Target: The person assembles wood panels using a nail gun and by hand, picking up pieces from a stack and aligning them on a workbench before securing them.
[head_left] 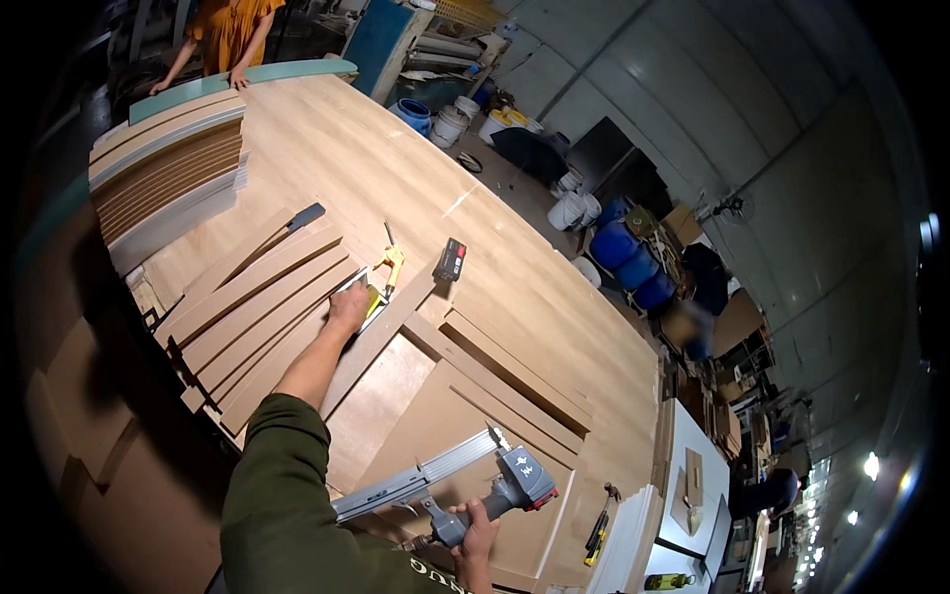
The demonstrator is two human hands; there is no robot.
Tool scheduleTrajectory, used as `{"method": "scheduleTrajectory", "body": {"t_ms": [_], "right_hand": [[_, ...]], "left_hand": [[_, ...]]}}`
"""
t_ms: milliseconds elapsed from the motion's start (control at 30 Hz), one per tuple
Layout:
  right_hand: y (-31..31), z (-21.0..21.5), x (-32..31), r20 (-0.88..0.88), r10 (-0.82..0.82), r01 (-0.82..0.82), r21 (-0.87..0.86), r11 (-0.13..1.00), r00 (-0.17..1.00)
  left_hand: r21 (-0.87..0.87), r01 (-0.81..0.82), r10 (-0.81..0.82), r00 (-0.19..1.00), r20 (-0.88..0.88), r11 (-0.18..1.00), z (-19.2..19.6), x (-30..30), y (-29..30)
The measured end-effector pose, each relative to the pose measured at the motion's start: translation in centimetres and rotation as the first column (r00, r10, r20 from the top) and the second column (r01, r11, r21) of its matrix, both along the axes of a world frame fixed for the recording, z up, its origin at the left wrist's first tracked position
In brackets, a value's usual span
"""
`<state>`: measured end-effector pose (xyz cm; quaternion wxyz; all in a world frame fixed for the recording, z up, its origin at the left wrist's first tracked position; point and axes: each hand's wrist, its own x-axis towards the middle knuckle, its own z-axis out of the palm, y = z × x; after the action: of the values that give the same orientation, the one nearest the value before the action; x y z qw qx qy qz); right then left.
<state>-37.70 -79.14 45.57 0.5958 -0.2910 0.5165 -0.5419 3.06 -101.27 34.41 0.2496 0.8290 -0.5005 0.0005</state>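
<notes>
My right hand (480,535) is wrapped round the handle of a grey nail gun (515,485), whose long silver magazine points left over the boards. My left arm reaches forward across the table. The left hand (346,307) looks closed at the near ends of several wood strips. Beside its fingers shows a yellow-green thing (375,301) with a bright metal edge, mostly hidden by the hand. Just beyond lies a yellow gun-shaped tool (392,265) with a thin dark nozzle. A long flat board (381,337) runs alongside, with a black and red box (450,259) at its far end.
Curved wood strips (247,287) fan out at left, before a tall stack of pieces (173,178). A frame of strips (515,381) lies at centre right. A hammer (606,505) rests near the right edge. Across the table stands another person (233,40); blue drums (618,243) line the floor.
</notes>
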Motion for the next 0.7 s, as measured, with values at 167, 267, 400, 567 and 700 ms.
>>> {"method": "scheduleTrajectory", "body": {"t_ms": [167,267,400,567,700], "right_hand": [[0.3,-0.4,0.2,-0.003,-0.009,0.009,0.007,1.000,1.000],[-0.1,0.0,0.4,0.020,-0.021,0.020,0.028,0.999,1.000],[-0.6,0.2,0.3,0.006,-0.045,0.045,0.021,0.999,0.999],[-0.3,-0.5,0.6,-0.031,0.013,-0.013,-0.009,1.000,0.999],[-0.8,0.0,0.8,-0.033,0.018,-0.017,0.023,1.000,0.999]], "left_hand": [[-0.005,0.008,-0.008,1.000,-0.015,1.000,-0.3,0.4,0.2],[0.016,-0.014,0.013,1.000,0.002,1.000,-0.7,1.0,-0.6],[0.090,0.057,-0.053,0.997,-0.047,0.994,2.1,-0.6,-0.1],[0.006,-0.034,0.034,0.997,-0.076,0.999,0.8,1.2,0.3],[-0.047,-0.053,0.048,0.995,-0.089,0.998,1.0,1.4,0.4]]}}
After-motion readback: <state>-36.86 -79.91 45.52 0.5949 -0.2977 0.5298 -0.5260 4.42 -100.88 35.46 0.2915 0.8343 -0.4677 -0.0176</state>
